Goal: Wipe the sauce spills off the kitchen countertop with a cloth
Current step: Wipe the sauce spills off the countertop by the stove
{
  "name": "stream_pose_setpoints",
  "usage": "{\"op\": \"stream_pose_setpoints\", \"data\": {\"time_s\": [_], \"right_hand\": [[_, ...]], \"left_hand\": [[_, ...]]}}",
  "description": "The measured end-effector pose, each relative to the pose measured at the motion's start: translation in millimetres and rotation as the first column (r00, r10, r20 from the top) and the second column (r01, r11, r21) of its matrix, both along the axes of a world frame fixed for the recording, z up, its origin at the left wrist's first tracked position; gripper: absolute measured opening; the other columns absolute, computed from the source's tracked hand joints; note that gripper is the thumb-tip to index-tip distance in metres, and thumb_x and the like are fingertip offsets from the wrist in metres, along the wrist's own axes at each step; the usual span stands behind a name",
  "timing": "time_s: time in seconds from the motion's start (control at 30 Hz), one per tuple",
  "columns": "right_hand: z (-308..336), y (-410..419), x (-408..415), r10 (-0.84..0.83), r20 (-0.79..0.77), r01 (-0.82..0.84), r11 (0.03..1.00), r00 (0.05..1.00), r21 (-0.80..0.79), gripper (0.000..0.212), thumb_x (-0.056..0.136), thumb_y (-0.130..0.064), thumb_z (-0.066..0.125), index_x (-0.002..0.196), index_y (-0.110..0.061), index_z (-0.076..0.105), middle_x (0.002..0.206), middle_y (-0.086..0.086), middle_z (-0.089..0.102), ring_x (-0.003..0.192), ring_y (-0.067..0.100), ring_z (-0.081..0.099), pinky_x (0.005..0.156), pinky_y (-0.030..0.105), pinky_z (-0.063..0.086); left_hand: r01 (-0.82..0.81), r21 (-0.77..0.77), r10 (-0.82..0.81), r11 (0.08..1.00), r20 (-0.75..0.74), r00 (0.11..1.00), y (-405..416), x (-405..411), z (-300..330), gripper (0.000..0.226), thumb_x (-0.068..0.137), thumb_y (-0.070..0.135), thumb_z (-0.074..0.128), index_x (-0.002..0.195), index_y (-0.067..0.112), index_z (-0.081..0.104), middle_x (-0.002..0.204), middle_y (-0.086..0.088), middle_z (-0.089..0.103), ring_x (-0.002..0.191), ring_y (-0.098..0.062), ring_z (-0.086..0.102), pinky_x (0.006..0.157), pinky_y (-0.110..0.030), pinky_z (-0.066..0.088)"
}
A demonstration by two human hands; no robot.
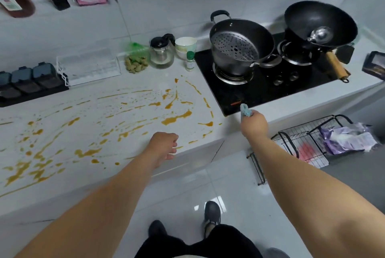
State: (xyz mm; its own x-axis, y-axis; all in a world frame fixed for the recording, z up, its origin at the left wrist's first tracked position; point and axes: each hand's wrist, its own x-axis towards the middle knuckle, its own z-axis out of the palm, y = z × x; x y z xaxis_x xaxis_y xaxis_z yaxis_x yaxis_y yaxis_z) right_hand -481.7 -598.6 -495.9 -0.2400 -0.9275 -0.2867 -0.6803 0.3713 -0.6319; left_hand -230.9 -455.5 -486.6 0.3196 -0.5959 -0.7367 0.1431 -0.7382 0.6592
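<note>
Orange-yellow sauce spills [176, 118] streak and dot the white countertop [129, 124] from its left end to beside the stove. My right hand [253, 125] is closed around a small blue-grey cloth [246, 110], bunched up and held at the front corner of the black hob. My left hand [164, 146] hovers at the counter's front edge with fingers loosely curled and nothing in it, just below the sauce streaks.
A black gas hob [268, 89] carries a steamer pot [239, 47] and a wok [320, 24]. At the counter's back stand a glass jug [161, 52], bowls [185, 46], a small bottle [190, 60], spice boxes [27, 82] and a clear tray [89, 66]. A wire rack [308, 145] sits on the floor at the right.
</note>
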Motion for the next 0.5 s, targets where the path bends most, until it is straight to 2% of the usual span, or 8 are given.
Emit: {"op": "stream_pose_setpoints", "data": {"time_s": [0.1,0.17,0.23,0.3,0.37,0.43,0.5], "right_hand": [[-29.9,-18.6,4.1,0.275,-0.151,-0.272,0.961,0.949,0.046,0.019,0.092,-0.007,0.048,0.099,-0.011,0.066,0.094,0.010,0.067,0.090,0.033,0.063,0.074,0.035,0.048],[-51.7,-19.1,15.4,0.463,-0.286,-0.431,0.886,0.839,0.170,0.029,0.091,-0.013,0.049,0.115,-0.013,0.063,0.119,0.010,0.061,0.108,0.032,0.057,0.086,0.035,0.044],[-66.1,-19.7,25.1,0.511,-0.342,-0.453,0.859,0.789,0.240,0.043,0.089,-0.020,0.052,0.131,-0.016,0.054,0.139,0.008,0.044,0.123,0.034,0.041,0.094,0.036,0.043],[-70.2,-19.1,30.3,0.525,-0.381,-0.460,0.851,0.761,0.254,0.050,0.087,-0.021,0.054,0.137,-0.013,0.051,0.140,0.007,0.038,0.126,0.036,0.037,0.100,0.042,0.044],[-70.0,-21.4,31.4,0.579,-0.448,-0.519,0.814,0.681,0.262,0.053,0.086,-0.019,0.055,0.138,-0.009,0.051,0.138,0.008,0.039,0.124,0.034,0.039,0.102,0.043,0.044],[-71.4,-24.8,30.7,0.610,-0.473,-0.569,0.784,0.636,0.247,0.050,0.086,-0.018,0.056,0.135,-0.007,0.053,0.134,0.009,0.041,0.121,0.031,0.041,0.101,0.042,0.045],[-72.4,-31.7,27.2,0.644,-0.432,-0.625,0.753,0.632,0.207,0.041,0.086,-0.017,0.057,0.126,-0.007,0.060,0.128,0.008,0.043,0.117,0.029,0.042,0.098,0.040,0.046]], "left_hand": [[-0.073,0.035,0.073,0.997,-0.005,0.997,-6.1,-13.2,-7.9,0.014,0.091,0.008,0.059,0.082,0.014,0.051,0.071,-0.007,0.049,0.053,-0.019,0.040,0.056,-0.029,0.035],[-0.118,0.058,0.117,0.991,0.008,0.993,-12.1,-21.2,-12.3,0.012,0.092,0.009,0.061,0.083,0.013,0.054,0.073,-0.008,0.052,0.054,-0.019,0.043,0.056,-0.028,0.037],[-0.168,0.080,0.166,0.982,0.029,0.986,-20.6,-29.0,-14.9,0.011,0.093,0.009,0.062,0.084,0.012,0.057,0.076,-0.008,0.055,0.060,-0.022,0.049,0.057,-0.028,0.040],[-0.196,0.088,0.192,0.977,0.051,0.980,-26.2,-33.7,-14.0,0.008,0.095,0.011,0.063,0.088,0.011,0.060,0.077,-0.008,0.059,0.070,-0.023,0.053,0.061,-0.031,0.044],[-0.213,0.083,0.208,0.974,0.062,0.976,-30.2,-37.5,-14.4,0.006,0.095,0.012,0.063,0.089,0.011,0.062,0.077,-0.007,0.061,0.074,-0.023,0.056,0.065,-0.033,0.046],[-0.226,0.082,0.221,0.971,0.070,0.973,-33.7,-40.3,-15.5,0.006,0.094,0.013,0.063,0.089,0.012,0.062,0.077,-0.006,0.061,0.074,-0.023,0.057,0.066,-0.034,0.047],[-0.235,0.082,0.229,0.968,0.084,0.970,-36.4,-41.8,-17.7,0.007,0.095,0.015,0.063,0.089,0.011,0.063,0.078,-0.005,0.063,0.073,-0.022,0.060,0.067,-0.034,0.049]]}}
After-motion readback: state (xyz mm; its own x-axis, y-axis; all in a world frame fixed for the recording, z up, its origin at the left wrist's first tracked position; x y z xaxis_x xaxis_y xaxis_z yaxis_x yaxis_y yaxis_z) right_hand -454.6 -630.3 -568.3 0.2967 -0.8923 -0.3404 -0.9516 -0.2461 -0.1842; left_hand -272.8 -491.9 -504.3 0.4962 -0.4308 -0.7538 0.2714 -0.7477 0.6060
